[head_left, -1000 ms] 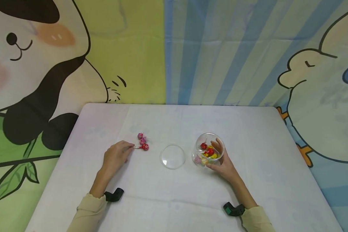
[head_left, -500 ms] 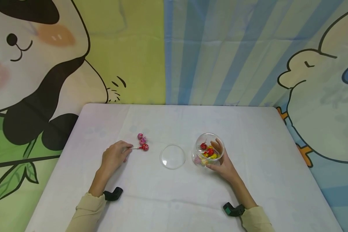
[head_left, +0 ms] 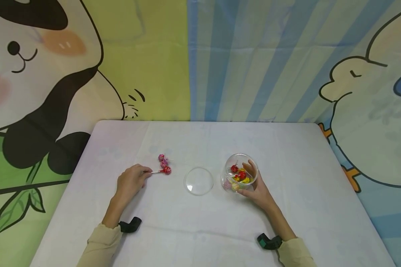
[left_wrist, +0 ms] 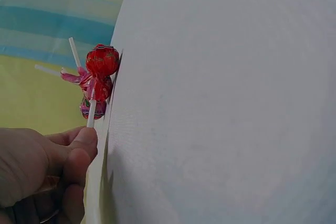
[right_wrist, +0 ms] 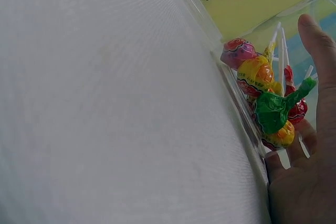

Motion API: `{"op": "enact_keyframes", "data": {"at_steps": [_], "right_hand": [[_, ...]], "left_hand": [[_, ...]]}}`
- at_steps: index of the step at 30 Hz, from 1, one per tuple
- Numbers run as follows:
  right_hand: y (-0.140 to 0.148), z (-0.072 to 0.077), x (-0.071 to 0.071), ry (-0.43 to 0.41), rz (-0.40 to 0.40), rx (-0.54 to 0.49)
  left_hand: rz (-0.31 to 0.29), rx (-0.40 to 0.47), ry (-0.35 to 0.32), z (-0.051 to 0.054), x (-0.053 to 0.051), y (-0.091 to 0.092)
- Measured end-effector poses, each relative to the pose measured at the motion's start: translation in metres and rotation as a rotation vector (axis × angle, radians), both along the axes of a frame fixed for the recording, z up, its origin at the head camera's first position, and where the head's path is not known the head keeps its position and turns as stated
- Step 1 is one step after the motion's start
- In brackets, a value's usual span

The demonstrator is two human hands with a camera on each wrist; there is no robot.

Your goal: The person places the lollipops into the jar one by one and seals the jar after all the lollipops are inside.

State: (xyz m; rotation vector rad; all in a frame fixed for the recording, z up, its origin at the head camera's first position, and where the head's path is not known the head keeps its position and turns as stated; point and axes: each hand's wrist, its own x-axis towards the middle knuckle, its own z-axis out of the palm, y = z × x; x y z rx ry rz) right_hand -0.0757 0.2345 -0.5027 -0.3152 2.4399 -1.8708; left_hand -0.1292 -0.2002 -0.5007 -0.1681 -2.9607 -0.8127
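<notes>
My left hand pinches the white stick of a red-wrapped lollipop between thumb and fingertips, as the left wrist view also shows the red lollipop. Just behind it lie two pinkish lollipops, partly hidden by the red one in the left wrist view. On the right, my right hand is wrapped round a clear round jar, thumb and fingers on opposite sides. Inside the jar are several lollipops; a green one, yellow ones and red ones show in the right wrist view.
Between the hands a clear round lid lies flat on the white-covered table. A cartoon-printed cloth hangs behind the table's far edge. Each wrist carries a small black camera.
My left hand has slid slightly left along the lollipop's stick, so more of the stick shows. The right hand and jar have stayed in place.
</notes>
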Motion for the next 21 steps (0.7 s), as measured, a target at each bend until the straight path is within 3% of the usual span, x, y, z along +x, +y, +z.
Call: {"op": "enact_keyframes", "data": {"at_steps": [5, 10, 13, 16, 21], "right_hand": [[-0.002, 0.003, 0.002, -0.004, -0.003, -0.001], [-0.002, 0.002, 0.002, -0.007, 0.0, -0.005], [-0.002, 0.002, 0.002, -0.012, 0.001, -0.005], [-0.002, 0.003, 0.002, -0.014, 0.004, -0.007], [-0.001, 0.002, 0.002, -0.009, 0.001, -0.001]], "left_hand": [[0.004, 0.012, 0.057, 0.001, 0.007, 0.001], [-0.002, 0.067, 0.054, 0.005, 0.017, 0.01], [-0.02, 0.149, 0.039, 0.011, 0.023, 0.018], [-0.029, 0.254, -0.009, 0.017, 0.026, 0.027], [-0.012, 0.432, -0.149, 0.019, 0.025, 0.045]]}}
